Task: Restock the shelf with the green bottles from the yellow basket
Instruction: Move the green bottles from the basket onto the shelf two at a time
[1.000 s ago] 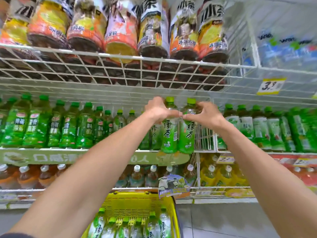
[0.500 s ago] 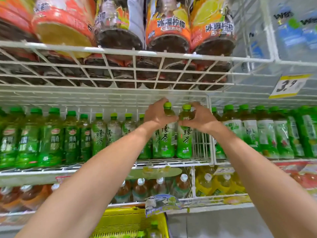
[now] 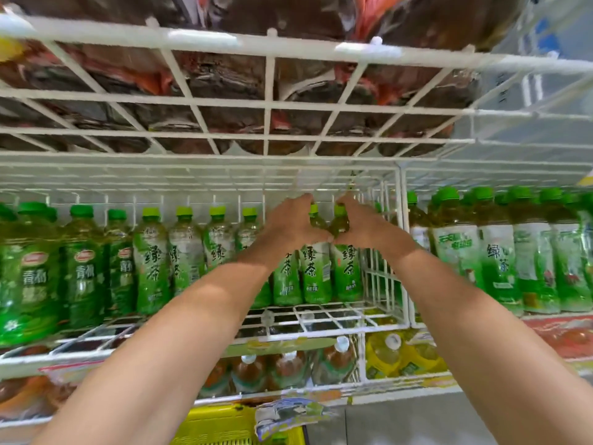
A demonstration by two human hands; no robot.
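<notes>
Two green bottles stand upright side by side on the white wire shelf [image 3: 321,319], toward its right end, just left of the wire divider [image 3: 401,252]. The left bottle [image 3: 316,271] has the left hand [image 3: 290,228] closed around its neck and shoulder, the fingers [image 3: 305,200] curled over the top beside the cap. The right bottle [image 3: 348,271] is gripped the same way by the right hand [image 3: 365,226], whose fingers wrap the neck from the right. The thumbs of the two hands meet between the bottles, just above the labels. Both bottle bases look set on the shelf wires, though blur makes this hard to confirm.

To the left along the same shelf runs a row of matching green bottles [image 3: 186,252], and farther left darker green bottles with red logos [image 3: 32,277]. Right of the divider stand more green-capped bottles [image 3: 500,258]. Overhead is another wire shelf [image 3: 266,104] carrying dark bottles seen from beneath. Below, a lower shelf holds brownish bottles with white caps [image 3: 288,367] and yellow ones [image 3: 394,354]. At the near bottom edge, a corner of the yellow basket [image 3: 218,425] shows between the forearms.
</notes>
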